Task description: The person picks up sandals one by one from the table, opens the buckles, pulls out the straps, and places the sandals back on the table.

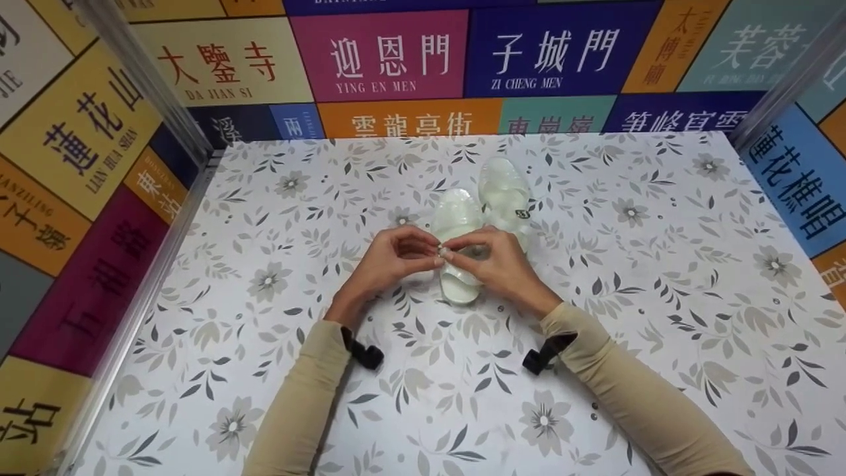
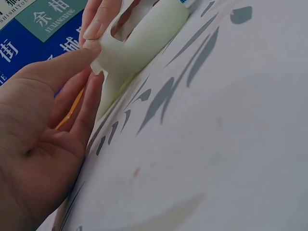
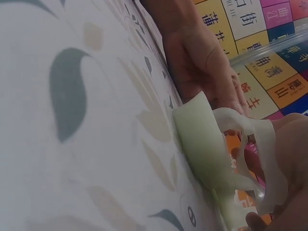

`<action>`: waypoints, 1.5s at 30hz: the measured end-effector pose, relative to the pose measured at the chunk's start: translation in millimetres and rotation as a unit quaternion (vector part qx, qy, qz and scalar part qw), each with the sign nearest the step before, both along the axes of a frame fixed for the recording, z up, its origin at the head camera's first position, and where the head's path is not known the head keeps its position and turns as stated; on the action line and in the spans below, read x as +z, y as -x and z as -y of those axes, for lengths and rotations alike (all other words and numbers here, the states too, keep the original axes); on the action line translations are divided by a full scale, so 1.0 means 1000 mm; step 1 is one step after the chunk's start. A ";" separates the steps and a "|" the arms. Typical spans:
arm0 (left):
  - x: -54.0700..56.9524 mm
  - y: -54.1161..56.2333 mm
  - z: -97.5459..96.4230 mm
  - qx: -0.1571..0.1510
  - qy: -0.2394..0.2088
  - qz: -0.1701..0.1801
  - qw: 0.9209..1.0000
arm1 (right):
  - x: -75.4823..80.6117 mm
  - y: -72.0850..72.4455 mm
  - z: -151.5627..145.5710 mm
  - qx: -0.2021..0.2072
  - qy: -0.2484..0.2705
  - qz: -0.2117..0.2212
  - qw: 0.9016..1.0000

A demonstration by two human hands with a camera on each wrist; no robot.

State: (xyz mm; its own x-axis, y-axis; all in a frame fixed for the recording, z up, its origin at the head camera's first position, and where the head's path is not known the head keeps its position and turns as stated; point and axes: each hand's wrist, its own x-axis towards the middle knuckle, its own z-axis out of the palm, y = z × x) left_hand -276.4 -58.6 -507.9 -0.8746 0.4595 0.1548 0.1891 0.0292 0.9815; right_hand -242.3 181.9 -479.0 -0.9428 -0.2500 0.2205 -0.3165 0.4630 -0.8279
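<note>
Near sandal: the pale green one (image 1: 456, 206) stands on the flowered tablecloth (image 1: 423, 443), at the centre of the dial, its long axis roughly 12 to 6.
Strap: the band (image 3: 272, 166) arches above the sole with openings in it; both hands meet at its 9 o'clock side in the head view.
Left hand: at 9 o'clock of the sandal (image 1: 383, 259), thumb and fingertips pinching a pale edge of the strap.
Right hand: at 3 to 4 o'clock (image 1: 507, 263), thumb and forefinger tips drawn together on the strap, against the left tips; exactly what lies between them is too small to tell.
Far sandal: at 1 o'clock (image 1: 502, 180), just beside its mate, a dark mark (image 1: 523, 213) on it.
Working the strap well: a light, two-sided pinch should suit this seemingly soft, bendy band; pulling hard could stretch it or tip the sole. Level wrists would help the sole sit flat, and parting the fingertips a little would leave the pinched spot easier to see.
</note>
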 end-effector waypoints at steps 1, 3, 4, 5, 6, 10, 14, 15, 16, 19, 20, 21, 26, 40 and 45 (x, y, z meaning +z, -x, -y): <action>0.000 0.000 -0.001 0.004 0.004 -0.006 1.000 | 0.000 0.000 0.000 0.001 -0.001 -0.004 1.000; 0.001 -0.001 -0.004 0.012 0.015 -0.020 1.000 | 0.000 -0.001 0.001 0.002 -0.005 -0.007 1.000; 0.001 -0.001 -0.006 0.015 0.021 -0.027 0.999 | 0.000 -0.002 0.001 0.003 -0.006 -0.007 1.000; 0.001 -0.001 -0.007 0.019 0.026 -0.033 0.999 | 0.000 -0.002 0.001 0.005 -0.007 -0.005 1.000; 0.001 -0.001 -0.008 0.021 0.029 -0.038 0.999 | 0.000 -0.003 0.001 0.007 -0.006 -0.002 1.000; 0.002 -0.002 -0.010 0.020 0.030 -0.038 0.999 | -0.003 -0.002 -0.001 0.024 0.009 0.014 1.000; 0.002 -0.002 -0.011 0.014 0.029 -0.034 0.999 | -0.004 -0.001 -0.004 0.048 0.021 0.018 0.998; 0.002 -0.002 -0.012 0.013 0.032 -0.036 0.999 | -0.003 0.000 -0.004 0.053 0.020 0.018 0.998; 0.003 -0.002 -0.012 0.014 0.035 -0.038 0.999 | -0.003 0.000 -0.005 0.058 0.019 0.017 0.998; 0.004 -0.002 -0.012 0.017 0.048 -0.046 0.998 | -0.002 0.002 -0.006 0.067 0.006 0.013 0.998; 0.005 -0.002 -0.012 0.017 0.051 -0.049 0.997 | -0.002 0.002 -0.006 0.070 0.003 0.012 0.997; 0.005 -0.002 -0.012 0.017 0.052 -0.050 0.997 | -0.002 0.002 -0.007 0.072 -0.002 0.011 0.997; 0.005 -0.002 -0.012 0.009 0.055 -0.051 0.997 | -0.001 0.003 -0.008 0.085 -0.017 0.001 0.996; 0.003 -0.006 -0.012 0.015 0.050 -0.045 0.998 | -0.007 0.004 -0.006 0.076 0.049 0.038 0.995; 0.003 -0.006 -0.013 0.006 0.060 -0.057 0.997 | -0.009 0.004 -0.005 0.072 0.052 0.036 0.995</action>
